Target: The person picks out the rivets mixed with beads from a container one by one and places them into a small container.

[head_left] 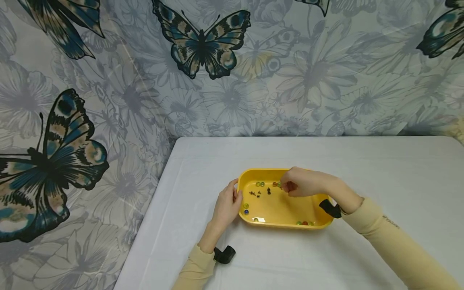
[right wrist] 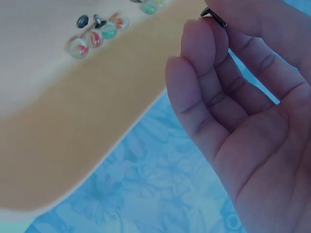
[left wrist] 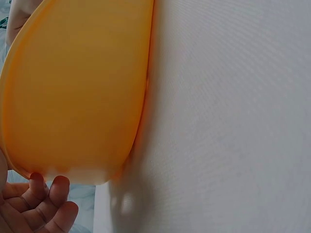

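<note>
A yellow tray [head_left: 279, 203] lies on the white table with glass marbles and small dark metal pieces in it. At its left end, my left hand [head_left: 227, 203] holds the rim, with curled fingers [left wrist: 59, 191] against the outer wall. My right hand [head_left: 304, 182] is over the far side of the tray. Between its thumb and fingers it pinches a small dark flat-headed metal piece [right wrist: 214, 17], like a screw or rivet. Beneath it are red-streaked marbles [right wrist: 94, 38], a green marble [right wrist: 109, 30] and a dark round-headed piece [right wrist: 83, 21].
Several dark pieces [head_left: 269, 191] lie in the tray's left half. Yellowish marbles [head_left: 260, 184] sit along the far wall, a blue marble [head_left: 246, 212] near the left end, and more marbles [head_left: 305, 223] by the near wall. Behind the white table [head_left: 391, 177] hangs butterfly-patterned cloth [head_left: 232, 100].
</note>
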{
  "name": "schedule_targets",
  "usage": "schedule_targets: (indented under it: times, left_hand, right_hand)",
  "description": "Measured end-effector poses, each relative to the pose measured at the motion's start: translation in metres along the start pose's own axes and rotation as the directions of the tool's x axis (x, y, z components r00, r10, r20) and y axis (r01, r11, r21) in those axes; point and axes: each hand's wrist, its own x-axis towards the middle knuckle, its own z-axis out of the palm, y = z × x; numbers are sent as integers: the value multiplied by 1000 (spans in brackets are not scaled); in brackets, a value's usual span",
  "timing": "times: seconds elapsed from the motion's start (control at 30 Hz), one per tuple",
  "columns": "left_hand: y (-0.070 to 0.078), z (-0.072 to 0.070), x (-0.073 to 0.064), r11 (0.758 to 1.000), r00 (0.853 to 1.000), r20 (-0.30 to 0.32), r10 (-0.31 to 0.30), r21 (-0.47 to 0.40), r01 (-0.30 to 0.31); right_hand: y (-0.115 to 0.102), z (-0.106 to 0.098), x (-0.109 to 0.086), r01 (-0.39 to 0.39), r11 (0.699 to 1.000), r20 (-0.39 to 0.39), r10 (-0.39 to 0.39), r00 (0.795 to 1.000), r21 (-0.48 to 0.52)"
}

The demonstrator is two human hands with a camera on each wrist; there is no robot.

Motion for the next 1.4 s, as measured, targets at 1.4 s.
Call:
schedule_targets:
  times: [1.4]
  left_hand:
    - [-1, 1, -1, 999, 1000, 3, -19, -36, 19]
  right_hand:
    - [8, -21, -65, -111, 987, -194, 88, 977, -112]
